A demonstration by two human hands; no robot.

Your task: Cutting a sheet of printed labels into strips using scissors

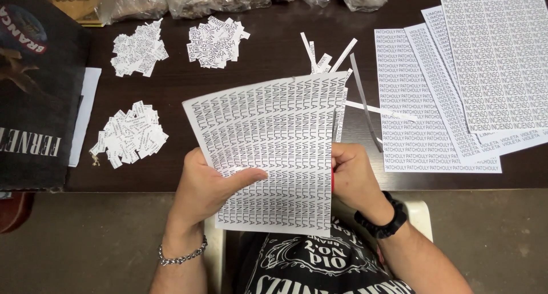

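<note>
Printed paper sheet [268, 151] is being held above the near edge of the dark table [274, 49], its long axis running from the person's lap away toward the table and leaning slightly right, rows of print running along that axis; the left hand [208, 185] is gripping its left edge, thumb pressing on the face; the right hand [354, 174] is closing on its right edge; printed sheets [456, 83] are lying fanned at right; three piles of small cut slips [137, 49] are sitting at left.

Left hand [208, 188] and right hand [354, 177] grip a printed sheet [268, 151] above the dark table [274, 54].
</note>
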